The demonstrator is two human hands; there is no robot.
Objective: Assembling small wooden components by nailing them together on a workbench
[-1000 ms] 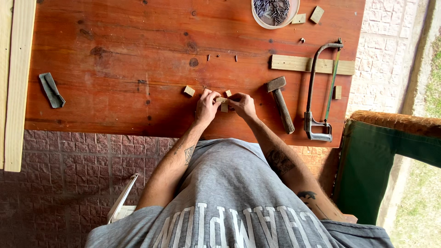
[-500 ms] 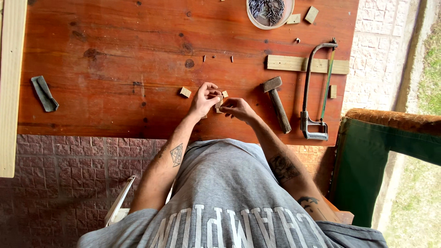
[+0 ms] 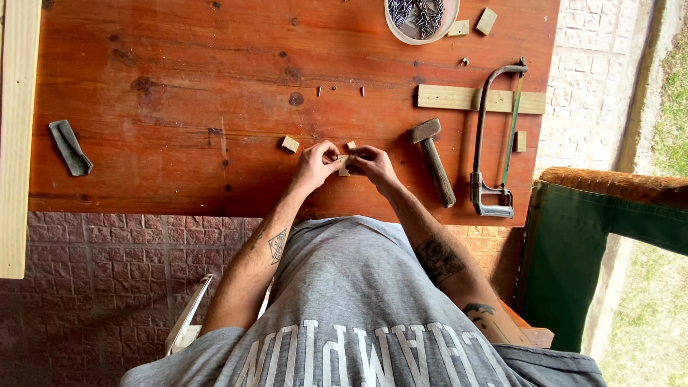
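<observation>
Both the left hand [image 3: 314,163] and the right hand [image 3: 374,163] pinch a small pale wooden block [image 3: 344,164] between their fingers, left of the wooden-handled hammer [image 3: 433,160] on the reddish wooden table [image 3: 179,93].

1. No packages, labels, signs or screens show in the head view.
2. The only lettering in sight is large white print across the front of the person's grey shirt [image 3: 344,315], low in the frame; it is part of the garment, not a label or a sign.
</observation>
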